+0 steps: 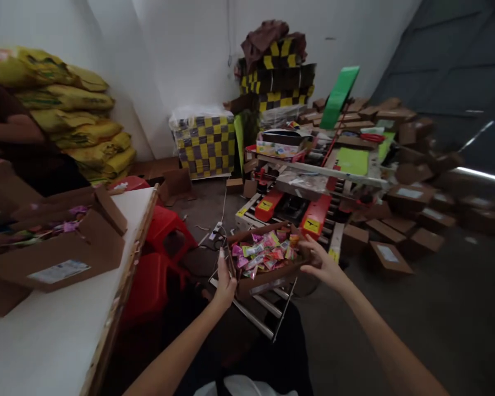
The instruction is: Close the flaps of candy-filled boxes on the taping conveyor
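An open cardboard box (264, 283) full of colourful wrapped sweets (266, 251) is in front of me, over the near rollers of a conveyor. My left hand (226, 280) grips its left wall, with the fingers pointing up along the side. At the right end my right hand (324, 265) has its fingers curled around the box's edge and the thumb lower down. The fingertips of that hand are partly hidden by the cardboard.
Beyond the box stands a box-sealing machine (313, 173) with green tape (340, 98). Left are a white table (61, 330), another open box (86, 247), red stools (148, 286) and a person (20, 137). Closed boxes (390, 258) lie piled on the right.
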Available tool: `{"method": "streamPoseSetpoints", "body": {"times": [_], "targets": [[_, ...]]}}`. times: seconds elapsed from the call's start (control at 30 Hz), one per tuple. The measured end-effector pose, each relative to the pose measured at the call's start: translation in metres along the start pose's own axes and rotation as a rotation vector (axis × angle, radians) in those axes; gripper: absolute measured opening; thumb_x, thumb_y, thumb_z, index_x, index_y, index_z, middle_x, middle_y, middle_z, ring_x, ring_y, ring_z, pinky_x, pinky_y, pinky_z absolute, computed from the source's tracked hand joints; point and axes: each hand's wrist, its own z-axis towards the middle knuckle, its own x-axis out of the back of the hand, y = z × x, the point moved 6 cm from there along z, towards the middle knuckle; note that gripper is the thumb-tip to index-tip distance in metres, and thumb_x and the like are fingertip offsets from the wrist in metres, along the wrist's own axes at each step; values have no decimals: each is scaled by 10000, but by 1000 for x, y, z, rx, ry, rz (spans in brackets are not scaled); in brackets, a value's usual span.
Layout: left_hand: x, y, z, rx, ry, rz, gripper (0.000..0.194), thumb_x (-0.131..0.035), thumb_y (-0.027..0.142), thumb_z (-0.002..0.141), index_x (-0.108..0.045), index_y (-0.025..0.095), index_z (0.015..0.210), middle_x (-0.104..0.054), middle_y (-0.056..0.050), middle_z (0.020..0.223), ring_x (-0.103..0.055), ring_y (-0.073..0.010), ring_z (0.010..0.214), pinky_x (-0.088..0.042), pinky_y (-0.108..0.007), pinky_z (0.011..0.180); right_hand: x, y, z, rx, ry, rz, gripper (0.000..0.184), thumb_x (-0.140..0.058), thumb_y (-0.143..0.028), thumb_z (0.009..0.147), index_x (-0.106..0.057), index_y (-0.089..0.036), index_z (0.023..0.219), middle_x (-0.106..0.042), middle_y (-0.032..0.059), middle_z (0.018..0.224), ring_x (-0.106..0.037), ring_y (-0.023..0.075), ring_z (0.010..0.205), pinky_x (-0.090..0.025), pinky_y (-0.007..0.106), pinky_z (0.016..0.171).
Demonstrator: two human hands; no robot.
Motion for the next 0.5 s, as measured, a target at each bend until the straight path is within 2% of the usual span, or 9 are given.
{"method": "streamPoseSetpoints", "body": {"times": [0.07, 0.1, 0.13, 0.2, 0.27, 0.3, 0.4, 0.5], "targets": [[7, 33, 15, -208, -130, 155, 1027, -254, 833, 723, 39, 216, 1491, 70, -154, 1572, 22, -337, 1443, -38, -544, 1147, 3, -6, 3, 30, 23, -10, 761, -571, -550, 782, -308, -246, 1428, -317, 125, 1496, -495, 261, 1242, -490, 401, 938], [8, 50, 25, -318, -227, 248, 998, -286, 814, 738, 9, 232, 1493, 78, -145, 1572, 40, -342, 1440, 2, -564, 1137, 2, -11, 7, 36, 10, -70, 773, -551, -551, 801, -263, -253, 1453, -299, 116, 1510, -472, 266, 1268, -472, 419, 971], [7, 65, 36, -407, -342, 332, 931, -299, 777, 773, -41, 246, 1494, 48, -136, 1574, 31, -337, 1441, 17, -573, 1132, -1, -17, 12, 40, -13, -163, 750, -543, -549, 810, -285, -256, 1451, -320, 107, 1503, -459, 275, 1281, -451, 439, 1000], [0, 85, 60, -491, -614, 431, 758, -282, 681, 857, -145, 277, 1484, -68, -105, 1575, -26, -301, 1448, -9, -561, 1140, -10, -31, 22, 61, -72, -365, 663, -552, -520, 814, -403, -252, 1402, -401, 91, 1459, -450, 286, 1288, -416, 458, 1042], [-13, 92, 79, -477, -872, 454, 620, -238, 573, 926, -188, 285, 1473, -146, -73, 1565, -75, -252, 1449, -80, -524, 1154, -19, -43, 26, 105, -139, -479, 577, -531, -465, 840, -460, -245, 1369, -462, 73, 1416, -480, 267, 1266, -424, 438, 1044], [-21, 92, 86, -465, -958, 443, 582, -227, 529, 945, -204, 275, 1468, -158, -67, 1561, -93, -229, 1447, -117, -494, 1159, -23, -48, 25, 125, -173, -505, 544, -505, -435, 860, -463, -239, 1366, -491, 67, 1392, -501, 252, 1247, -440, 423, 1031], [-49, 81, 95, -478, -1044, 431, 488, -284, 412, 968, -360, 235, 1417, -165, -77, 1556, -128, -192, 1441, -187, -405, 1159, -29, -50, 16, 118, -230, -563, 501, -439, -389, 897, -450, -235, 1374, -561, 54, 1324, -556, 229, 1187, -486, 399, 971], [-78, 59, 87, -475, -999, 510, 404, -454, 335, 923, -513, 248, 1313, -165, -96, 1556, -141, -246, 1438, -205, -447, 1148, -30, -46, 5, 62, -246, -617, 493, -401, -385, 916, -432, -241, 1386, -567, 51, 1319, -571, 228, 1161, -498, 393, 934]]}}
